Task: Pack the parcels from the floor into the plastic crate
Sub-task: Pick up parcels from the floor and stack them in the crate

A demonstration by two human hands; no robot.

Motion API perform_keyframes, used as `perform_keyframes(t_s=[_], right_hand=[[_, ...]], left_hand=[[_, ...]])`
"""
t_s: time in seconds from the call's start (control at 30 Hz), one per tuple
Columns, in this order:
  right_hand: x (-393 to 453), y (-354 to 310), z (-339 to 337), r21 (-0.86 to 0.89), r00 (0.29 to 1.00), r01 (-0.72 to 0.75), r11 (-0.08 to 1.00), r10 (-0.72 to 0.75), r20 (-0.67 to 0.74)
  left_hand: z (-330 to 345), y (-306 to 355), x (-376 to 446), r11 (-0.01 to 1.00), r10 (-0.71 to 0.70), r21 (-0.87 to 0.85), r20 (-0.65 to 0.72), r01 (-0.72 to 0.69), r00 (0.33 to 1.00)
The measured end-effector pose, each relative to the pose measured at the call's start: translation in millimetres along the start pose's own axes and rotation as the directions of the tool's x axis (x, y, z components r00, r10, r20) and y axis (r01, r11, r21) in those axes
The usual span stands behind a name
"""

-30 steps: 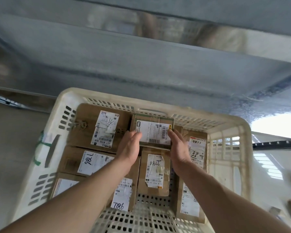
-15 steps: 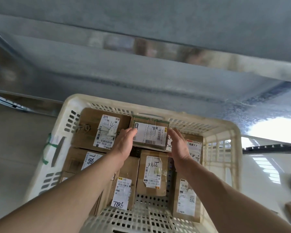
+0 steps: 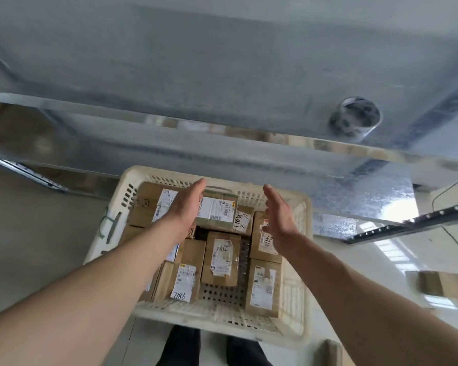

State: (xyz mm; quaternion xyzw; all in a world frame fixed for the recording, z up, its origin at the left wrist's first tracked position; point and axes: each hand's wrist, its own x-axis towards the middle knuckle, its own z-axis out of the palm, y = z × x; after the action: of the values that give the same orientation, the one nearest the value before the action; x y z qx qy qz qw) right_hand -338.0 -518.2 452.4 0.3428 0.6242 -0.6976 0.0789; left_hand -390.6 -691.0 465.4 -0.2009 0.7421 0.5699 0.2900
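Note:
A cream plastic crate (image 3: 299, 260) stands on the floor below me, filled with several brown cardboard parcels bearing white labels. A small parcel (image 3: 218, 211) with a barcode label lies on top at the crate's far side. My left hand (image 3: 187, 206) hovers over the far left parcels with straight fingers, holding nothing. My right hand (image 3: 279, 216) is raised above the crate's far right, palm turned inward, fingers straight and apart from the parcels.
A metal shelf rack (image 3: 222, 143) runs across just beyond the crate, with a roll of tape (image 3: 354, 118) on it. More parcels (image 3: 442, 285) lie on the floor at the right, one (image 3: 332, 352) near the bottom edge. My dark shoes (image 3: 185, 344) show below the crate.
Both hands let go of the small labelled parcel, which now rests in the crate. They lifted and spread apart. My head pulled back, so the crate looks smaller.

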Motion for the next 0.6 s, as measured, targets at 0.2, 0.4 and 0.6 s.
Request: perform_keyframes(t_s=[0.2,0.4,0.6], right_hand=[[-62,-42,-33,-0.008,0.996,0.085,0.996,-0.085,-0.028],[-126,-64,-46,0.01,0.974,0.206,0.979,-0.204,-0.1],[-182,-62,-55,0.03,0.945,0.265,0.964,-0.254,-0.208]], left_hand=[[10,28,-61,0.997,0.07,0.012,0.028,-0.07,0.997],[9,40,-115,0.977,0.172,0.098,0.147,-0.187,0.974],[5,47,-155,0.938,0.295,0.087,0.306,-0.335,0.905]])
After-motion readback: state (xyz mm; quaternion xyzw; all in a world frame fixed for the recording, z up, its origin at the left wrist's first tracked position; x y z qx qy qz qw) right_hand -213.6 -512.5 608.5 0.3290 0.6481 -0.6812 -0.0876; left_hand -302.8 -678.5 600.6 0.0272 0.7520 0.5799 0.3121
